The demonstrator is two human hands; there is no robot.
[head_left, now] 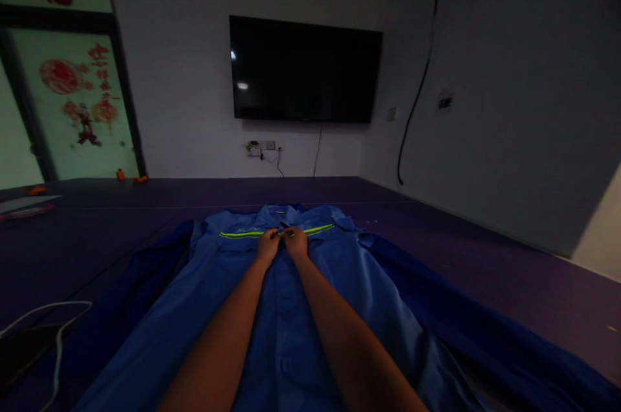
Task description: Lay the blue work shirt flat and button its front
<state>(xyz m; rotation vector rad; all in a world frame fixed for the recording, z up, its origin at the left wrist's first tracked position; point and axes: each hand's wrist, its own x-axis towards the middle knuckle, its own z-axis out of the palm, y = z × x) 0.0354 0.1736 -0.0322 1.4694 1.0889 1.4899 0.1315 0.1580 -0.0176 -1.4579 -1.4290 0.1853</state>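
Note:
A blue work jacket (330, 282) lies spread on the floor in front of me, collar at the far end and sleeves out to both sides. A yellow-green stripe runs across its chest. My left hand (268, 244) and my right hand (295, 242) meet at the front placket just below the collar. Both have their fingers pinched on the jacket's front edges, close together at the stripe. A small dark bit shows between the fingertips, too small to name. Below the hands the placket runs straight down between my forearms.
Purple flooring (485, 257) surrounds the jacket. At the lower left lie a dark flat object (29, 350) and a white cable (59, 347). Small orange things (121, 174) stand near the glass door (77, 101). A television (305, 72) hangs on the far wall; a black cable (418, 101) dangles at right.

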